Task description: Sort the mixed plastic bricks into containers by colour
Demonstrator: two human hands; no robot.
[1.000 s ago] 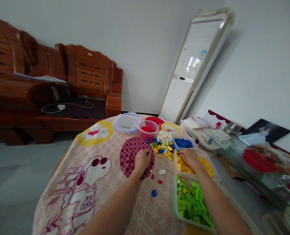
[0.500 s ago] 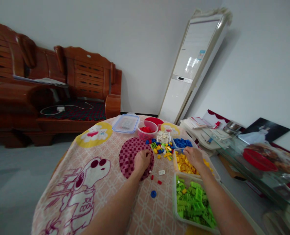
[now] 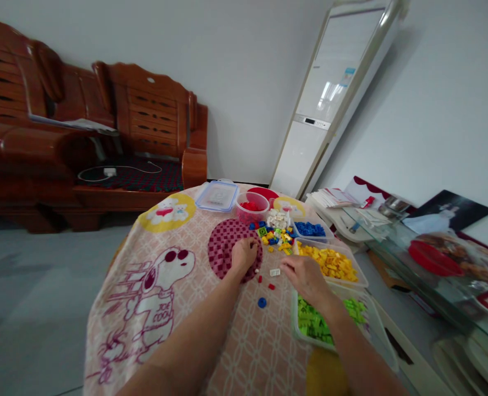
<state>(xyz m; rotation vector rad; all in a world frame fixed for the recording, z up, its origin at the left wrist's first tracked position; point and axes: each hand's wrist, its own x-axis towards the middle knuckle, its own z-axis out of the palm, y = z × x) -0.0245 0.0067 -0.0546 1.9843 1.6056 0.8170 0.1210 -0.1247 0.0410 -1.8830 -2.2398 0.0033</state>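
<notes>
My left hand (image 3: 244,254) is over the right part of the dark red checked circle on the tablecloth. Its fingers are closed in a pinch, and whatever lies between them is hidden. My right hand (image 3: 305,276) is above the near left side of the yellow-brick tray, thumb and fingers drawn together. Beside its fingertips lies a white toy brick (image 3: 274,272); I cannot tell if they touch it. Small red bricks (image 3: 272,286) and a round blue piece (image 3: 262,302) lie nearer me. A mixed pile of bricks (image 3: 280,237) sits between and beyond my hands.
Along the right stand tubs of blue bricks (image 3: 310,229), yellow bricks (image 3: 330,264) and green bricks (image 3: 312,322). White bricks (image 3: 279,219) are heaped near a round tub of red ones (image 3: 252,206). A clear lid (image 3: 217,196) lies at the back; a glass shelf (image 3: 412,258) is right.
My right hand has moved left and toward me, from the border of the blue and yellow tubs to beside the white brick. My left hand stays over the checked circle. The view has shifted slightly.
</notes>
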